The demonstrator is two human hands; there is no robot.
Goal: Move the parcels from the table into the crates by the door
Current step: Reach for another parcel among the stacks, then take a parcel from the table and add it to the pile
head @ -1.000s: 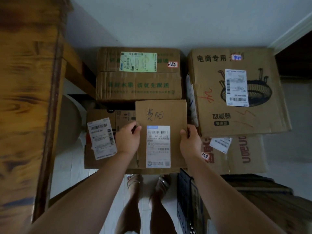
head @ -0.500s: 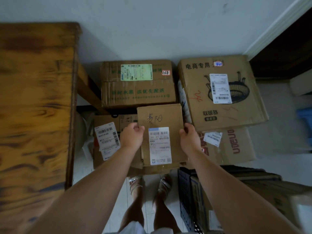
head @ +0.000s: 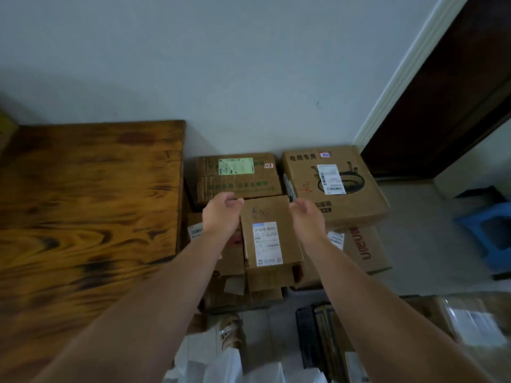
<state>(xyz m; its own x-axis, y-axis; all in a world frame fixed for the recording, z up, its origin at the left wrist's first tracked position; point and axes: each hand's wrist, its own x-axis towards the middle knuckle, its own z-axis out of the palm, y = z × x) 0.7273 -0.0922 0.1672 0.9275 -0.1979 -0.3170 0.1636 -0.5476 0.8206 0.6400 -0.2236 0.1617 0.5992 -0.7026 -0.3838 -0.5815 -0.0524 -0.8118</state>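
Scanning from left: dark-grained brown wooden surface. Left hand next, fingers loosely curled, thumb side at far-left corner of small brown cardboard parcel with white label. Parcel lies flat atop stack of brown cardboard boxes on floor, just right of surface. Right hand mirrors at far-right corner, also loosely curled. Cannot tell whether either grip pinches edge or merely hovers beside it. Parcel likely light, stiff, dry card, not slippery. Best taken by opposite side walls, clear of label.
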